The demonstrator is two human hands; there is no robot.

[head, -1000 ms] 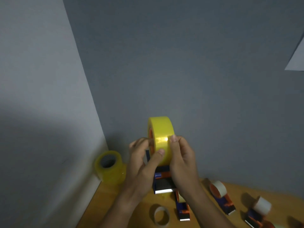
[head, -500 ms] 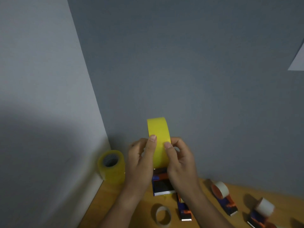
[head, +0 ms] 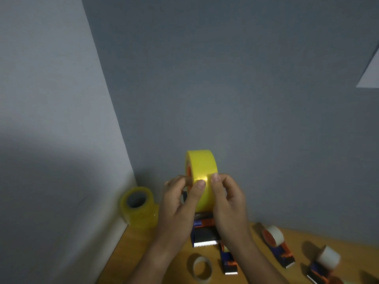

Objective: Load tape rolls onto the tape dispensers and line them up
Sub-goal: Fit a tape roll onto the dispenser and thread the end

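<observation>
So the yellow tape roll (head: 202,177) is held up in the air in front of the grey wall (head: 246,99), sitting on the blue and orange dispenser (head: 204,230) with its toothed blade facing the camera. Left hand (head: 177,210) wraps the left side with its thumb pressed on the roll's face, right hand (head: 228,203) grips the right side, thumb on the tape too.

Compared with half a second back, the roll has turned a bit, so the orange hub shows on its left again, and both thumbs have shifted on the face. My guess is they're hunting for the loose tape end to thread it down to the blade.

Further out: a clear yellowish roll (head: 139,208) in the far left corner, a small empty-looking ring (head: 202,268) near on the wooden table (head: 256,269), and two loaded dispensers (head: 276,249) (head: 324,265) to the right.

Can't see whether the roll is fully seated, since the hands cover the hub. The far right dispenser is blurry and cut off.
</observation>
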